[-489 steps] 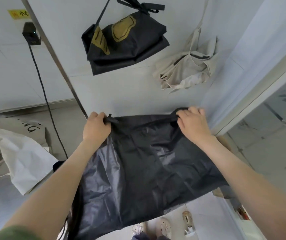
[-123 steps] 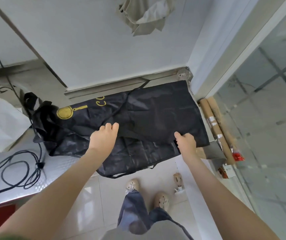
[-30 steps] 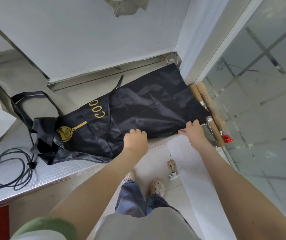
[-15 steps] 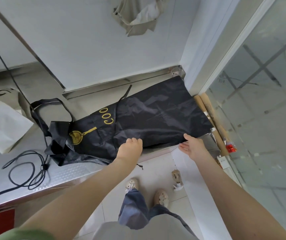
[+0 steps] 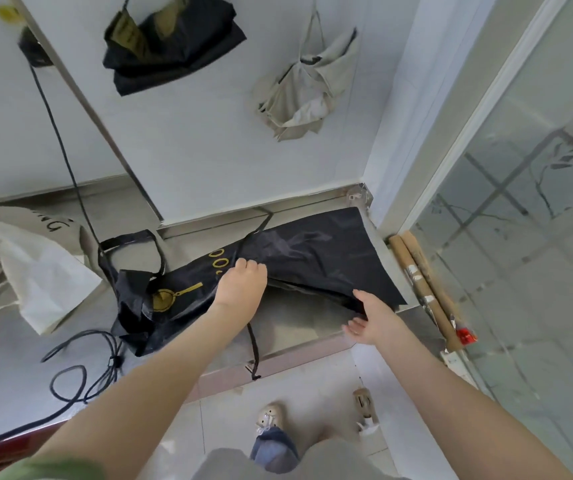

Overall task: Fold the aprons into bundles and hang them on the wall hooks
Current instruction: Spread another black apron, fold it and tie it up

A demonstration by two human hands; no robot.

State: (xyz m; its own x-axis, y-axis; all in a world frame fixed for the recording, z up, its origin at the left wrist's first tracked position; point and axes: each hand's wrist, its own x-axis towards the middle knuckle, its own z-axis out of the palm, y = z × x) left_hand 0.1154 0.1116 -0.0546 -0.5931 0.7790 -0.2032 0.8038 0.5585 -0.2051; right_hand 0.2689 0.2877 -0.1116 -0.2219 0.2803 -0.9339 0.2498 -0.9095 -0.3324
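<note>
Two bundles (image 5: 170, 39) hung on the wall. Black apron (image 5: 313, 258) lay on the steel counter (image 5: 299, 323), long axis left-right. Left hand (image 5: 241, 284) pressed flat mid-apron, fingers straight. Right hand (image 5: 371, 318), fingers loose and spread, touched the near right hem, better placed to fold. Gold print read only "OO".

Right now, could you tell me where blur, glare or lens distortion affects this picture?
Head view: the wide-angle lens splays the door frame and wall lines; the hanging black bundle is motion-smeared; the black apron, left hand and right hand are fairly sharp; even daylight, no harsh glare.
</note>
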